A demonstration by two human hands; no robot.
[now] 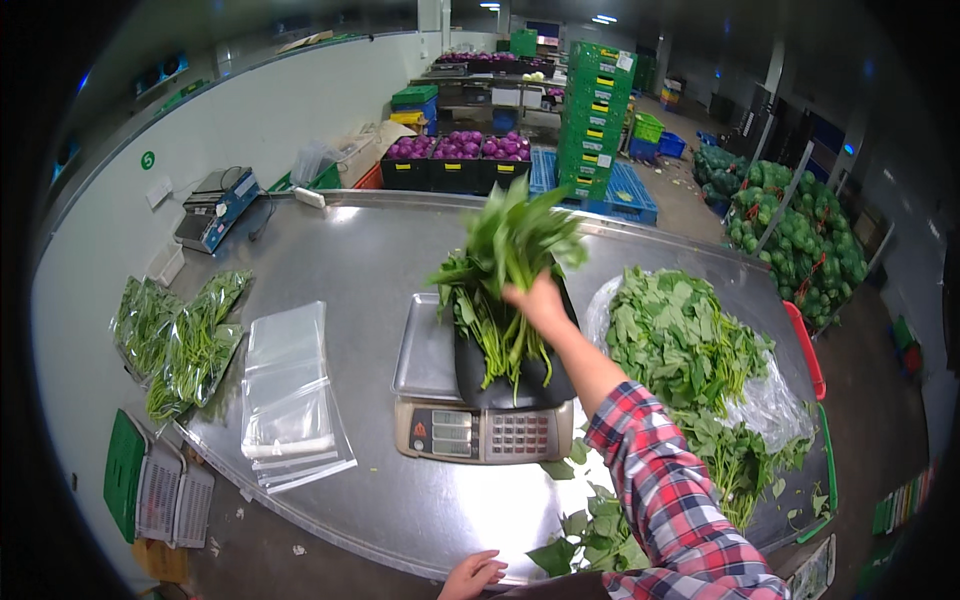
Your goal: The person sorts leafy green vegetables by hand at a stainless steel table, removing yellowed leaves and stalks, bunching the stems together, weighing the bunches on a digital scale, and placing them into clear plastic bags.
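My right hand (541,304) is closed round the stems of a bunch of long-leaved greens (522,235), its upper leaves smeared by motion. It is over a dark tray (478,392) on a digital scale (483,431); more stems and leaves lie in that tray below the hand. Part of the scale's metal pan (420,350) shows beside the tray. Low in the picture, at the table's near edge, my left hand (474,575) holds nothing, its fingers stretched apart. Loose leafy greens (600,530) lie just right of it.
Clear plastic bags (287,390) lie stacked left of the scale, with bagged greens (190,340) beyond them. A big heap of leafy greens (675,340) fills the right side. A blue device (217,208) stands far left. Green crates (595,120) are stacked behind the metal table (350,240).
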